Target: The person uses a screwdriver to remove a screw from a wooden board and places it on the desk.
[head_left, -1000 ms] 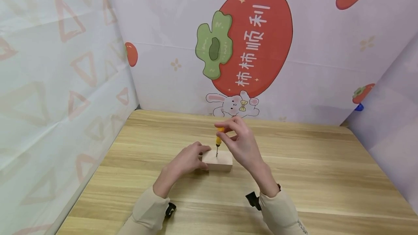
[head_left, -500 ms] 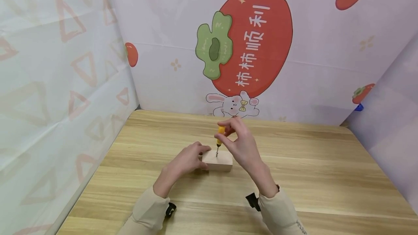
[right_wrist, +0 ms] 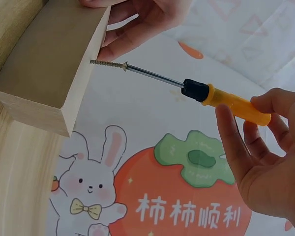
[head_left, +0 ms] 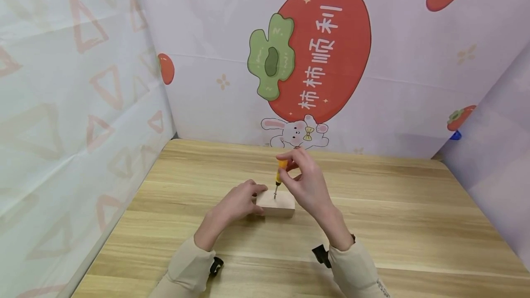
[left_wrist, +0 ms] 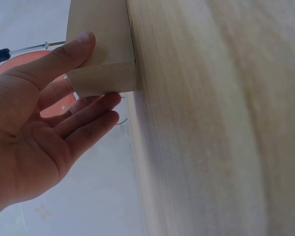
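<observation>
A pale wooden block (head_left: 279,212) lies on the table, its left end gripped by my left hand (head_left: 233,202). In the left wrist view the thumb (left_wrist: 73,54) presses one side of the block and the fingers reach around its end. My right hand (head_left: 309,185) pinches the yellow handle of a screwdriver (right_wrist: 231,104) between thumb and fingertips. The screwdriver stands over the block, leaning slightly right, with its tip at the head of a screw (right_wrist: 109,63). Most of the screw's threaded length shows above the block; its point meets the block's top face.
The wood-grain table (head_left: 393,224) extends to both sides of the hands. Behind it hangs a printed cloth (head_left: 207,105) with a red persimmon and a rabbit, and another patterned cloth (head_left: 62,151) covers the left side. Something small and blue (head_left: 455,136) shows at the back right.
The screwdriver's handle has tilted a little to the right, and my right fingertips have shifted on it. My left hand and the block stay in place.
</observation>
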The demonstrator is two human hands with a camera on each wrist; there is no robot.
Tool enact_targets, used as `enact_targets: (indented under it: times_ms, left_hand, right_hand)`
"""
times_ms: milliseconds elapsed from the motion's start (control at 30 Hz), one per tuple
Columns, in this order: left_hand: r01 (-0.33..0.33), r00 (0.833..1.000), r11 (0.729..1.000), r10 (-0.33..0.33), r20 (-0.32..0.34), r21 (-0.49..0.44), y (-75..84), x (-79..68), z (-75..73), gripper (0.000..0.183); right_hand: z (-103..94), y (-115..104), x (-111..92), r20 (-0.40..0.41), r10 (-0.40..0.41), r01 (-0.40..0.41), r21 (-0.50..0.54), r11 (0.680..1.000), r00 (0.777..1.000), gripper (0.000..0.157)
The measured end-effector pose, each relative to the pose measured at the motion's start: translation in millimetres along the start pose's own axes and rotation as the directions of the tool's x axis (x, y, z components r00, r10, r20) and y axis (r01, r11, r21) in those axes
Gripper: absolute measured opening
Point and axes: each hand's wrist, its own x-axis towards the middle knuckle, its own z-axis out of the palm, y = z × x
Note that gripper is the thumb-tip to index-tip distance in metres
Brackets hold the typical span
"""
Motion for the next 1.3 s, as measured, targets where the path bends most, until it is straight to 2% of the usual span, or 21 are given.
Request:
enact_targets:
  times_ms: [300,567,967,1300]
  left_hand:
    - [0.016,1.0,1.0,-0.016,0.007,-0.001,-0.5,-0.8,1.2,0.056]
    - [0.013,1.0,1.0,-0.013,0.01,-0.013,-0.2,-0.6,1.6,0.056]
    - [0.006,1.0,1.0,-0.006,-0.003,0.007,0.1,-0.1,1.1,0.057]
    - [0.007,1.0,1.0,-0.007,0.008,0.003,-0.5,0.0,0.8,0.057]
  right_hand:
    - [-0.4,-4,-2,0.045,-0.038,0.036,0.044,0.998,0.998,0.029]
    - [0.2,-5,-3,0.003,-0.006,0.006,0.037,0.999,1.0,0.027]
    - [3.8,5,-5,-0.012,-0.076,0.075,-0.028,0.997,0.997,0.033]
    - [3.1,2,-5,-0.046,-0.055,0.055,0.004,0.998,0.997,0.032]
